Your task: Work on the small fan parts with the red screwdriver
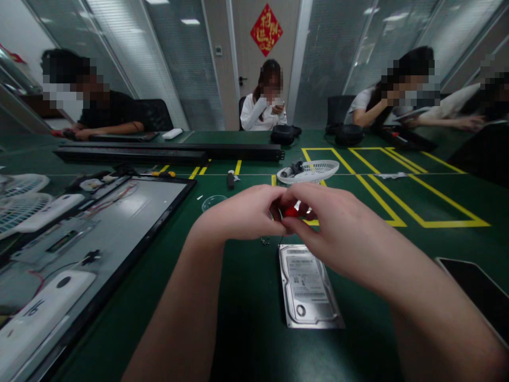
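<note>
My left hand (pixel 256 209) and my right hand (pixel 326 212) meet above the table, both with fingers closed. A small red object (pixel 291 212) shows between the fingers of my right hand; its kind is hidden. The left fingertips press together close beside it, and what they pinch cannot be made out. Below the hands a silver hard drive (pixel 310 286) lies flat, label side up. Several tiny screws (pixel 265 241) are scattered on the table just past its upper left corner.
An opened flat panel (pixel 135 212) with white devices (pixel 59 302) on it takes up the left. Ahead are a white basket (pixel 318 172), a clear round dish (pixel 213 202) and long black bars (pixel 170 153). A dark tablet (pixel 477 292) lies right. Several people sit across the green table (pixel 246 339).
</note>
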